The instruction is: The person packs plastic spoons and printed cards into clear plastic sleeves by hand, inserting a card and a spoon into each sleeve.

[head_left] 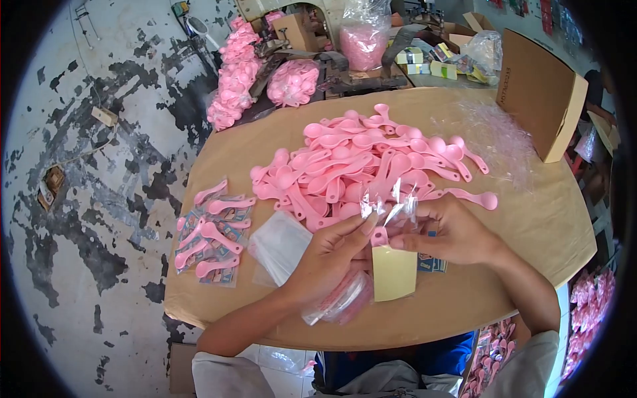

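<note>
My left hand [328, 255] and my right hand [451, 232] are both closed at the upper part of a clear plastic bag [401, 202]. Inside or against the bag is a pale yellow card [395, 275]. The holed handle end of a pink spoon [379, 237] shows between my fingers; the rest of that spoon is hard to make out. Beneath my left wrist lies a clear plastic bundle [342, 298] with pinkish contents. A stack of flat clear bags [279, 242] rests beside my left hand. Blue printed cards [434, 262] are partly hidden under my right hand.
A big pile of pink spoons [345, 159] covers the middle of the brown table [531, 265]. Bagged spoons with cards [209, 239] lie at left. An upright cardboard box [537, 93] and crumpled clear film [497, 139] are at right. Full pink bags [292, 83] stand behind.
</note>
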### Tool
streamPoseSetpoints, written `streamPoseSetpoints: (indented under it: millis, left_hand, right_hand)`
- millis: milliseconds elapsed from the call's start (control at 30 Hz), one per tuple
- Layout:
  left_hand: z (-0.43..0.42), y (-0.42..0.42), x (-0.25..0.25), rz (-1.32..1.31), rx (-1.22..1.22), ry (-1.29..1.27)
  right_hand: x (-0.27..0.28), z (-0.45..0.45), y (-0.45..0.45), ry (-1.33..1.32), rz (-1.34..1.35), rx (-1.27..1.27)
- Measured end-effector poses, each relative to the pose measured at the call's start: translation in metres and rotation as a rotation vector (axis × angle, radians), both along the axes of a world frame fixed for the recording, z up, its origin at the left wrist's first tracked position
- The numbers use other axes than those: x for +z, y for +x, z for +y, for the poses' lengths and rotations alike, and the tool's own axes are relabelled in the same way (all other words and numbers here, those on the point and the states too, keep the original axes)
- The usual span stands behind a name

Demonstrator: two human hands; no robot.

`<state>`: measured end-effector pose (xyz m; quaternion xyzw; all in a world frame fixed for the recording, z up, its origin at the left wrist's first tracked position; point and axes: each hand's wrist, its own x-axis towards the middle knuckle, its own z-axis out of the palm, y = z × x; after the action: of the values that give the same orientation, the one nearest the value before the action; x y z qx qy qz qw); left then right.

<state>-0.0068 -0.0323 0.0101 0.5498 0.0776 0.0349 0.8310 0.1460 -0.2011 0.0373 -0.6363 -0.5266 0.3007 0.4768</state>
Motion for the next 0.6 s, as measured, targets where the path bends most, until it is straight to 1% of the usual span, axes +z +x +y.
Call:
streamPoseSetpoints:
  millis: [67, 100, 167, 300, 400, 500, 600]
  left_hand:
    - [-0.001, 0.002, 0.007, 0.024, 0.023, -0.005]
    - [0.0, 0.002, 0.005, 0.041, 0.024, 0.025]
    - [0.003, 0.005, 0.001, 0.074, 0.023, 0.088]
    - [0.003, 0.002, 0.001, 0.019, 0.055, 0.072]
    - [0.004, -0.001, 0.005, -0.003, 0.056, 0.085]
    - [0.006, -0.002, 0.006, -0.017, 0.083, 0.14]
    - [0.01, 0.0, 0.008, -0.023, 0.095, 0.197]
  right_hand:
    - [-0.02, 0.011, -0.004, 0.05, 0.187, -0.101]
    - [-0.028, 0.013, -0.001, 0.108, 0.173, -0.128]
    - [-0.03, 0.011, -0.001, 0.107, 0.148, -0.135]
    - [-0.031, 0.013, -0.008, 0.219, 0.182, -0.143]
    - [-0.026, 0.009, -0.002, 0.174, 0.101, -0.059]
    - [-0.026, 0.008, -0.006, 0.21, 0.186, -0.107]
    - [-0.021, 0.006, -0.008, 0.15, 0.117, -0.18]
